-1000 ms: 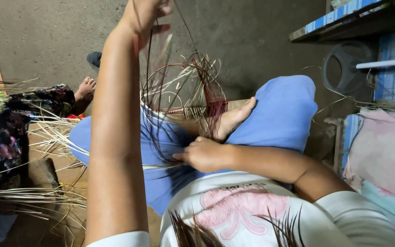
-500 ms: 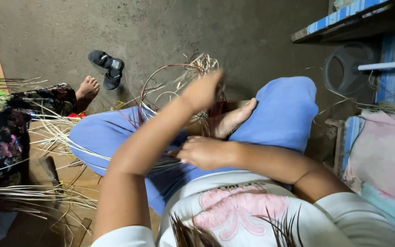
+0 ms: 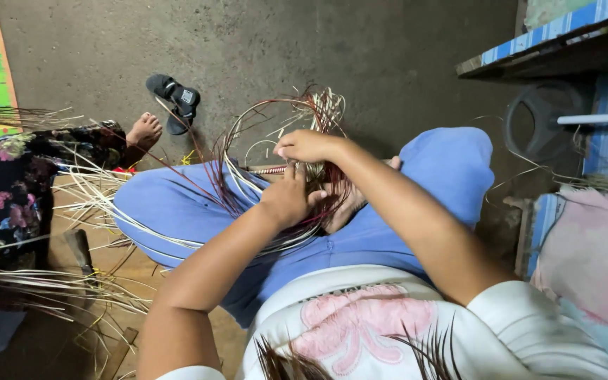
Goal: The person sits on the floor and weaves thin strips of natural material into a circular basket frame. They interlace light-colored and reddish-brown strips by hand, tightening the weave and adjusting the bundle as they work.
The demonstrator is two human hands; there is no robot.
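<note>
I sit cross-legged in blue trousers with a small woven piece of pale and dark red strips over my lap. My left hand grips the piece from below, fingers closed on the strips. My right hand pinches strips at the top of the weave, just above the left hand. Long loose strips curl out in loops beyond both hands, and more trail left across my thigh.
Another person in a flowered garment sits at the left, one bare foot out. Black sandals lie on the concrete floor. Bundles of strips and a knife rest on the wooden boards. A blue bench stands at right.
My left arm has come down from high overhead, pulling a strip through, and its hand now holds the weave. My right hand has risen from the lap to the top of the weave.
</note>
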